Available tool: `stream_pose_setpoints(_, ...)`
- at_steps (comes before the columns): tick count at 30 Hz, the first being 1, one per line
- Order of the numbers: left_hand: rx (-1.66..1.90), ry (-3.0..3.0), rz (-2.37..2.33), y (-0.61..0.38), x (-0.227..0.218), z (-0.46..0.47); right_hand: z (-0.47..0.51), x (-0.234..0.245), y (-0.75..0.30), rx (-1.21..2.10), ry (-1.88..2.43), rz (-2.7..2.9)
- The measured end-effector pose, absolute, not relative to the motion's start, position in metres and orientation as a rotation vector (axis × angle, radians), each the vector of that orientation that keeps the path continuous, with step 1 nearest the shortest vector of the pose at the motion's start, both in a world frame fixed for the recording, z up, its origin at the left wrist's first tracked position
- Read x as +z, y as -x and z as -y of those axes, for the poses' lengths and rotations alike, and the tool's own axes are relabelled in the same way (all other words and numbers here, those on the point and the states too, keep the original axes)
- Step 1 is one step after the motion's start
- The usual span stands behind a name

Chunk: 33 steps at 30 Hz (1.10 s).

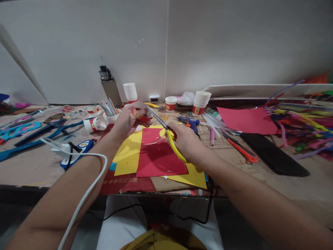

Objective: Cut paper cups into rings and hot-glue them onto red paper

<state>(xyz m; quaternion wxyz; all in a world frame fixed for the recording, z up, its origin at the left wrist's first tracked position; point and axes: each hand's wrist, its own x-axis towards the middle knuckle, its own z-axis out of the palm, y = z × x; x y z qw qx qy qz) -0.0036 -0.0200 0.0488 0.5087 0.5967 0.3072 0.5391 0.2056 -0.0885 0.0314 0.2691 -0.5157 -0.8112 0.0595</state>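
My left hand grips a cut paper cup piece, red with a pale inside, its fingers wrapped round the lower side. A thin pale strip curls down from it over the sheets. In my right hand are scissors with yellow handles, the blades pointing up and left toward the cup piece's edge. Whether the blades touch the paper I cannot tell. Below both hands lies a red paper sheet on top of yellow sheets.
Stacked paper cups and another cup stack stand at the back. A blue glue gun lies behind my right hand. To the right are an orange utility knife, a black slab and colourful strips. A white cable crosses my left forearm.
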Motion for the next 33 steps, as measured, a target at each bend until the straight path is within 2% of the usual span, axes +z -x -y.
stream_pose_setpoints(12, 1.266, -1.404, -0.804, 0.006, 0.0498, 0.0179, 0.0921, 0.0352, -0.2042, 0.199, 1.385, 2.171)
stream_pose_setpoints(19, 1.398, -1.395, -0.787, 0.0058, 0.0548, 0.0207, 0.0905, 0.0349, -0.2042, 0.211, 1.392, 2.192)
stream_pose_setpoints(25, 1.313, -1.426, -0.74, 0.0018, 0.051, 0.0218, 0.089, 0.0309, -0.2059, 0.123, 1.379, 2.21)
stream_pose_setpoints(33, 1.233, -1.425, -0.717, 0.0039, 0.0475, 0.0161, 0.0911, 0.0321, -0.2043, 0.166, 1.389, 2.19)
